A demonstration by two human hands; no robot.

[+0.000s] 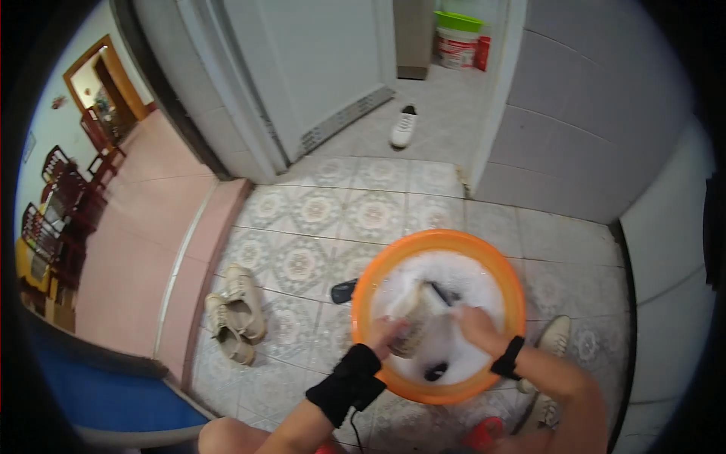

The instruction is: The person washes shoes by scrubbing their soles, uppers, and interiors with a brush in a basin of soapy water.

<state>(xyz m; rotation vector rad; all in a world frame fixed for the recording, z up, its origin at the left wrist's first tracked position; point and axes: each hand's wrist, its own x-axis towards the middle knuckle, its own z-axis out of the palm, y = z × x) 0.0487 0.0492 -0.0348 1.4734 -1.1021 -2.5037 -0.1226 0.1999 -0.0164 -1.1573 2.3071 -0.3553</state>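
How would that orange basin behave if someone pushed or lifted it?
The orange basin may feel heavy, since the white suds filling its middle suggest water underneath. Smooth-looking all around, it could turn slippery if wet. Being wide and round, it would probably slide rather than tip, though contents might slosh.

Basin [446, 240] on floor [333, 208], btwn wearer's feet & doorway. Suds [482, 281] in basin; shoe [412, 333] in L hand [384, 335] at basin's L half, R hand [480, 331] at R half. Sm. item [342, 291], ID unclear, on floor just L of basin. Shoe pair [242, 284] farther L, nr step [208, 250]. Other shoes [557, 335] R of basin, by R arm. Beyond basin: lone shoe [403, 130], R of door [318, 68]; bucket [457, 51] behind, to R. Chairs [94, 135] far L, past step.
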